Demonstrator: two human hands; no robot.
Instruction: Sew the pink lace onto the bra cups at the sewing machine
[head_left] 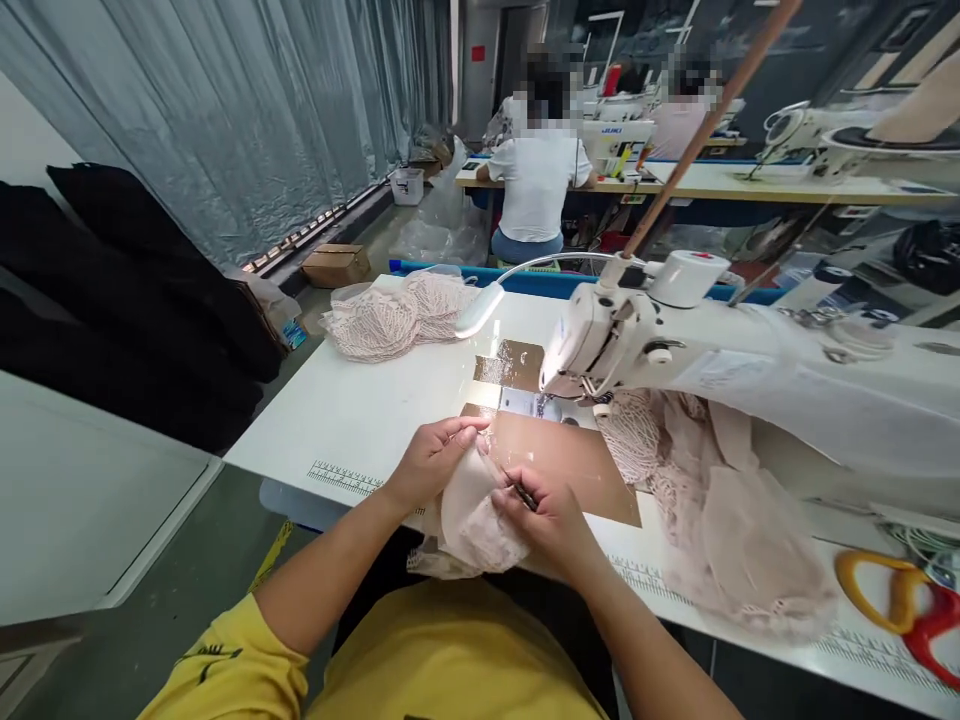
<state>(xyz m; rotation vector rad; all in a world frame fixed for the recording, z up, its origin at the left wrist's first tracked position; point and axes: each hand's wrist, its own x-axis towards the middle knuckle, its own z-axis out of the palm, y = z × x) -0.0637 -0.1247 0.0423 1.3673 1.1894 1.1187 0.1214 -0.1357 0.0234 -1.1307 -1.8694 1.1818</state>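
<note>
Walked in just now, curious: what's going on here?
The left hand and right hand hold a pale fabric piece in front of the sewing machine. A small dark tool, too unclear to name, sits in the right hand. A lacy pile lies beyond the hands, another fabric heap to their right.

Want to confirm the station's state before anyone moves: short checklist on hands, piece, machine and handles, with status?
1. Left hand has the pale fabric: ok, fingers pinch its upper part.
2. Right hand has the same fabric: ok, gripped at its right side.
3. Dark object in the right hand identified: cannot tell, fingers partly cover it.
4. Both hands clear of the sewing machine: ok, they are on its near side, not touching it.
5. Needle raised: cannot tell, too small to make out.
6. Orange handle clear of the hands: ok, it lies far to the right.
</note>
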